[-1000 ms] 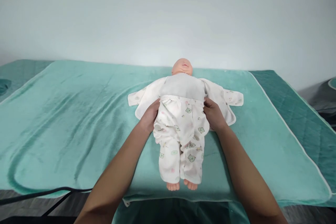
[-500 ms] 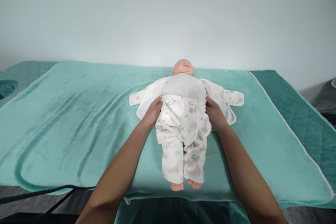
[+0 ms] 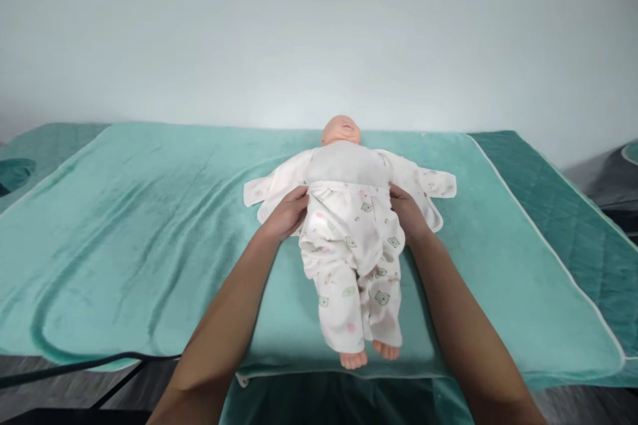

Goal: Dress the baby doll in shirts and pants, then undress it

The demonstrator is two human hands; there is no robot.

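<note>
A baby doll [image 3: 341,129] lies on its back, head toward the wall and bare feet near the front edge. White printed pants [image 3: 349,232] cover its legs up to the waist. Its grey-white cloth torso [image 3: 343,163] is bare above the waistband. Under the doll a white baby jacket [image 3: 289,176] is spread open, both sleeves stretched out sideways. My left hand [image 3: 290,214] is closed on the pants' waistband at the left hip. At the right hip my right hand [image 3: 407,211] grips the other side of the waistband, its fingertips partly hidden behind the cloth.
A light green plush blanket [image 3: 164,246] covers the table, with folds on the left. Darker green quilted cover [image 3: 573,232] shows at the right. A black bar [image 3: 90,364] crosses the lower left. A pale wall [image 3: 319,33] stands behind.
The doll's legs and feet have swung a little to the right, and its head sits slightly further left. Both hands keep their hold at the waistband.
</note>
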